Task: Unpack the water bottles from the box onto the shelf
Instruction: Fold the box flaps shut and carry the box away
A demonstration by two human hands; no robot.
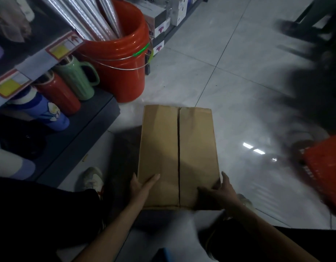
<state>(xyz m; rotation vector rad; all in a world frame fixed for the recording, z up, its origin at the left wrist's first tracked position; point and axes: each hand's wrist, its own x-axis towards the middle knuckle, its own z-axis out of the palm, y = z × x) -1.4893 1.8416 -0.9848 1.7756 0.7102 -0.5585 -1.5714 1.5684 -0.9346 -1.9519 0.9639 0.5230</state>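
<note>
A closed brown cardboard box (177,156) lies on the tiled floor in front of me, its two top flaps meeting along a middle seam. My left hand (142,188) holds the box's near left corner, thumb on top and fingers down the side. My right hand (218,190) grips the near right corner the same way. What is inside the box is hidden. On the left, the dark bottom shelf (91,118) carries a green jug (76,78), a red bottle (59,93) and a blue-and-white bottle (42,110).
An orange bucket (116,59) full of silver rolls stands on the floor beside the shelf. A red basket (323,171) sits at the right edge. Another person's blurred dark legs (314,82) stand at the upper right. My shoe (92,179) is left of the box.
</note>
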